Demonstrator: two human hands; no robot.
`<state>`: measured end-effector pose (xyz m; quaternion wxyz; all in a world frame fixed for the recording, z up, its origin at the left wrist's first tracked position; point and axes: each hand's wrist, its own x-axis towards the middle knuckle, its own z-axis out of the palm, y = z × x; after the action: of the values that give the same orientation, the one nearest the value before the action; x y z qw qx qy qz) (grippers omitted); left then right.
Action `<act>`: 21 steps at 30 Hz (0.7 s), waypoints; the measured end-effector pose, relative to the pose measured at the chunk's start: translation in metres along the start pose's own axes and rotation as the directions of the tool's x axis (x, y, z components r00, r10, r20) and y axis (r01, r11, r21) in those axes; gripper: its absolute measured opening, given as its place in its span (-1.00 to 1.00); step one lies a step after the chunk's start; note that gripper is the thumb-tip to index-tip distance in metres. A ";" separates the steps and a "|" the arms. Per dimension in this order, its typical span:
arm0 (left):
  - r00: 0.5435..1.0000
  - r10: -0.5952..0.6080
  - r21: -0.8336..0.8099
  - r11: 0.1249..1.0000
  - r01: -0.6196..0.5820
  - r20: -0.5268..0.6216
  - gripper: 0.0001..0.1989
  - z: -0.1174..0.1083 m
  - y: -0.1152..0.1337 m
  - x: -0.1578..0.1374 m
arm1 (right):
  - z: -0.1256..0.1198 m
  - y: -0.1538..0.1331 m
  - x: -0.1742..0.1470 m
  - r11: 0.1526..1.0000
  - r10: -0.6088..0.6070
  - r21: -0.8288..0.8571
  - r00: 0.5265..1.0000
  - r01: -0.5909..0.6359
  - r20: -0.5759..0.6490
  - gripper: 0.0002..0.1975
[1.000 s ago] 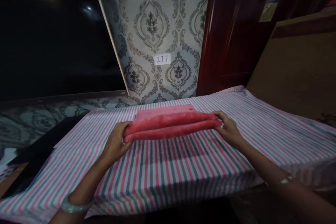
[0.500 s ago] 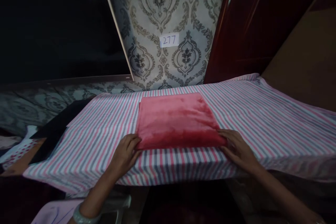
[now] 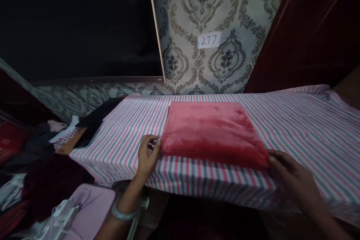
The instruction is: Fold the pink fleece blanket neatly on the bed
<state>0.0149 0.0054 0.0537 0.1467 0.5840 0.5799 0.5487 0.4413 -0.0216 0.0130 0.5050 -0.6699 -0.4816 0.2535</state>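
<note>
A folded red plush blanket [image 3: 210, 131] lies flat on a striped tablecloth [image 3: 126, 135]. Beside its left front corner is my left hand [image 3: 147, 155], fingers bent and somewhat apart, with the fingertips at the blanket's edge. At the right front corner, my right hand [image 3: 295, 176] has its thumb and fingers closed on the blanket's edge. Some of the right fingers are hidden behind the thumb and hand.
Behind the table are a dark television screen [image 3: 84, 26] and a wall card marked 277 [image 3: 209, 40]. A pink stool seat [image 3: 98, 202] with a white power strip [image 3: 63, 217] stands below left. Clothes [image 3: 30, 146] are heaped farther left.
The view has swung left. My left hand has slipped outward from on top of the blanket's corner to beside its edge. My right hand stays at the right front corner.
</note>
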 end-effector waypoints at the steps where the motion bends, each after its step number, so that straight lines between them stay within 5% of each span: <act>1: 1.000 -0.011 0.001 1.000 0.011 0.022 -0.74 0.001 -0.001 -0.001 | 0.001 0.001 0.001 1.000 -0.008 -0.005 1.000 0.008 -0.007 -0.56; 5: 0.977 -0.128 -0.031 0.990 0.135 0.170 -0.66 0.005 -0.007 -0.004 | 0.004 0.000 0.008 1.000 -0.014 0.001 1.000 0.014 0.024 -0.59; 10: 0.986 -0.128 -0.161 0.976 0.144 0.107 -0.64 0.008 -0.003 -0.004 | 0.009 -0.011 0.009 0.999 -0.021 0.048 1.000 0.021 -0.012 -0.63; 15: 0.918 -0.297 -0.319 0.871 0.373 0.262 -0.60 0.006 0.006 0.003 | 0.012 -0.016 0.009 0.970 0.059 0.237 0.998 -0.052 -0.023 -0.65; 18: 0.913 -0.303 -0.287 0.880 0.378 0.274 -0.56 0.006 0.011 0.008 | 0.013 -0.021 0.010 0.901 0.174 0.378 0.975 -0.213 0.135 -0.58; 21: 0.927 -0.314 -0.313 0.876 0.366 0.207 -0.55 0.009 0.014 0.013 | 0.015 -0.032 0.011 0.877 0.163 0.390 0.937 -0.282 0.309 -0.55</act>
<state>0.0264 0.0165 0.0680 0.3846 0.4773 0.5553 0.5621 0.4212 -0.0040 0.0384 0.5372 -0.5535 -0.3967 0.4977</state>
